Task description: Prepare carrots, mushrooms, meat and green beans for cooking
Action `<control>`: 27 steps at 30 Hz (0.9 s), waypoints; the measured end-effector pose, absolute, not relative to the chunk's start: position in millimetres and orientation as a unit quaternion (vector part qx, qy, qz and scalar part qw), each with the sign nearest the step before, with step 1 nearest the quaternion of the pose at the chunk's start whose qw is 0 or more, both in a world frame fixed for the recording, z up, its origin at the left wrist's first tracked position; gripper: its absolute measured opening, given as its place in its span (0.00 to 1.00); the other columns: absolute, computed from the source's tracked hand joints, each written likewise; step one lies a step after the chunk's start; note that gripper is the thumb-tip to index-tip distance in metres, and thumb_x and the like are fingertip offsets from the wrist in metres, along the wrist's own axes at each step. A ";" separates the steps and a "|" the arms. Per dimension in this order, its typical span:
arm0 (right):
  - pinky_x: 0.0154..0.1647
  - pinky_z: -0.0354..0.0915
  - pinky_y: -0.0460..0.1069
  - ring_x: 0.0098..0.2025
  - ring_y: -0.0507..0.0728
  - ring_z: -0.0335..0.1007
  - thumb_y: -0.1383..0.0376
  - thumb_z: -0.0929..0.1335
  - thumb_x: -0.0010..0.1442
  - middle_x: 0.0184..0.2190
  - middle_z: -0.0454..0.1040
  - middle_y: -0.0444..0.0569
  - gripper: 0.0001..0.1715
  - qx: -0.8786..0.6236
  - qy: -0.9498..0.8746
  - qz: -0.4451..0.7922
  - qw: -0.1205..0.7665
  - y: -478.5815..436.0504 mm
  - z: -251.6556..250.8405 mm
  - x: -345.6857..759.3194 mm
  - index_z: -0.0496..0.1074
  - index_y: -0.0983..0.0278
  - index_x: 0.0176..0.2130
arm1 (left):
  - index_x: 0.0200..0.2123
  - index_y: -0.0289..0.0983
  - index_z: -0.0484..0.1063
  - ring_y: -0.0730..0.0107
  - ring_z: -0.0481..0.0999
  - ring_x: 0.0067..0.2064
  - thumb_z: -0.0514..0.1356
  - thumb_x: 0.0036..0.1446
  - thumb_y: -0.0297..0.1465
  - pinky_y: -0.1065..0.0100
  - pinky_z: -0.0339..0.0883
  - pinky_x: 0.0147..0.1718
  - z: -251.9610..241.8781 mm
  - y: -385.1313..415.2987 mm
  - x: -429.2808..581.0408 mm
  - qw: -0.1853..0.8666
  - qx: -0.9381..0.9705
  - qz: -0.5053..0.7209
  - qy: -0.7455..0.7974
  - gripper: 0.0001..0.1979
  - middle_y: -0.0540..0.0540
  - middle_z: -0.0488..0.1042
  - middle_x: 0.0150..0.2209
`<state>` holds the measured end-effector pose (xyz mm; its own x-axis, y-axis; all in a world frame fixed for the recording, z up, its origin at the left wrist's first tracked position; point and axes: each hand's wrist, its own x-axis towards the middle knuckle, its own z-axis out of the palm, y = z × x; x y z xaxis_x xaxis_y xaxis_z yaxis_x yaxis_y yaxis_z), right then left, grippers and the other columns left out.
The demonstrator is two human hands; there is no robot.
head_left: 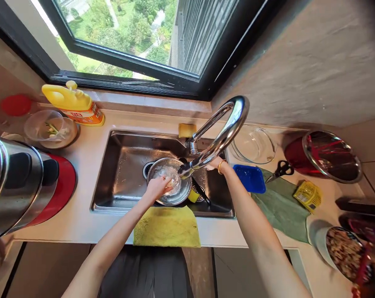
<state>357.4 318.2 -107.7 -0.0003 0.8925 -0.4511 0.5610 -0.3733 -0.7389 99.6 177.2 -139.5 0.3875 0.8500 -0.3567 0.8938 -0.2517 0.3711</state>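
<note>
My left hand is over the round metal bowl in the sink, its fingers closed. A small pale thing shows at the fingertips, too small to name. Water from the chrome faucet splashes into the bowl beside this hand. My right hand reaches behind the faucet's curved neck, near its base. The neck hides most of its fingers, so I cannot tell what it touches. Beside the bowl lie a black-handled utensil and something yellow in the sink.
The steel sink has a yellow cloth at its front edge and a sponge behind. At right are a glass bowl, blue container, scissors and red pot. A yellow jug and steel appliance stand left.
</note>
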 end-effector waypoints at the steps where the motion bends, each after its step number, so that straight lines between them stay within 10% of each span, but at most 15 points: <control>1: 0.27 0.64 0.47 0.21 0.51 0.65 0.70 0.69 0.46 0.20 0.70 0.43 0.10 -0.686 -0.560 0.450 0.117 304.9 -107.3 351.6 0.70 0.67 0.34 | 0.53 0.44 0.62 0.61 0.74 0.44 0.48 0.61 0.48 0.69 0.65 0.36 -138.0 178.2 98.4 0.259 0.785 -0.037 0.561 0.22 0.41 0.70 0.47; 6: 0.40 0.64 0.50 0.39 0.59 0.72 0.68 0.64 0.56 0.40 0.73 0.56 0.19 -0.696 -0.648 0.305 -0.051 207.4 -113.6 298.1 0.66 0.67 0.48 | 0.51 0.43 0.65 0.61 0.76 0.41 0.50 0.60 0.48 0.68 0.65 0.35 -128.0 175.2 98.0 0.256 0.775 -0.095 0.571 0.22 0.42 0.71 0.44; 10: 0.43 0.64 0.49 0.47 0.58 0.70 0.61 0.58 0.64 0.52 0.66 0.57 0.24 -0.723 -0.637 0.264 0.040 147.9 -120.7 259.6 0.57 0.63 0.58 | 0.55 0.44 0.61 0.62 0.76 0.41 0.46 0.61 0.49 0.69 0.64 0.33 -118.2 164.6 104.4 0.226 0.755 -0.041 0.614 0.24 0.41 0.70 0.46; 27: 0.39 0.65 0.48 0.41 0.55 0.71 0.63 0.62 0.61 0.46 0.70 0.49 0.16 -0.808 -0.510 0.240 0.168 50.0 -114.0 319.9 0.65 0.59 0.50 | 0.49 0.39 0.66 0.50 0.78 0.39 0.45 0.57 0.55 0.63 0.66 0.32 -136.2 124.7 100.1 0.289 0.697 -0.064 0.654 0.30 0.36 0.77 0.40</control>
